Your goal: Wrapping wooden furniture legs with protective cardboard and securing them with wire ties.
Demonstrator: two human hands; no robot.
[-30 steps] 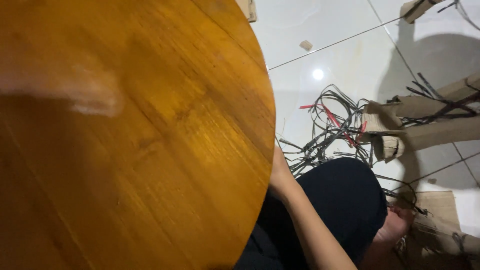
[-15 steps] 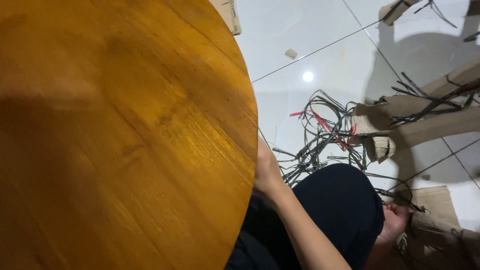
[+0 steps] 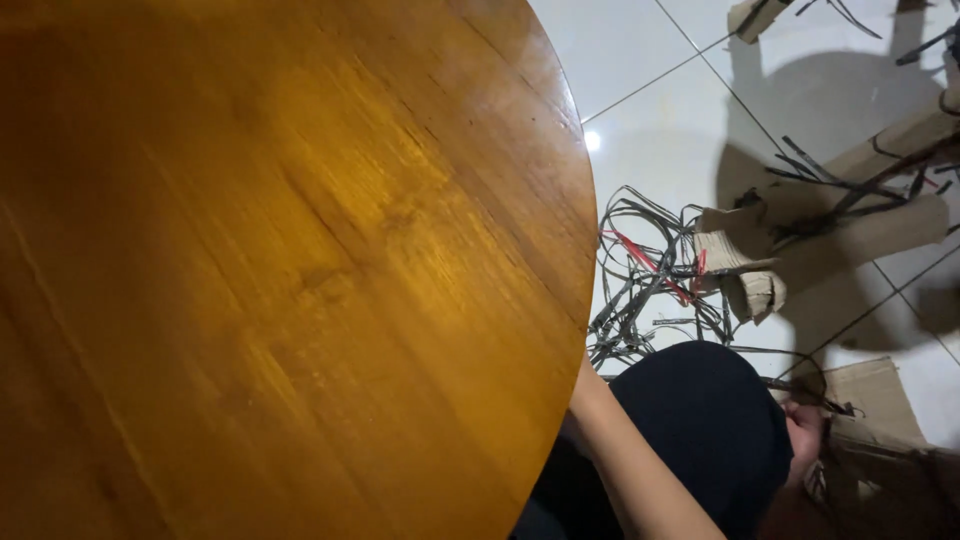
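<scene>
A round, glossy brown wooden table top fills the left and middle of the head view. My left forearm reaches up from the bottom to the table's right edge, where my left hand slips under the rim; its fingers are hidden. My black-clad knee is just to the right of that arm. Beyond the knee, my right hand is curled on the edge of a flat brown cardboard piece lying on the floor.
White floor tiles lie right of the table. A tangle of black straps with red bits is heaped by the table edge. Folded cardboard pieces and a longer cardboard piece with straps lie further right.
The view has shifted, so the table now fills more of the picture. My left hand, seen earlier at the table's rim, has gone under it. My right hand stays on the cardboard.
</scene>
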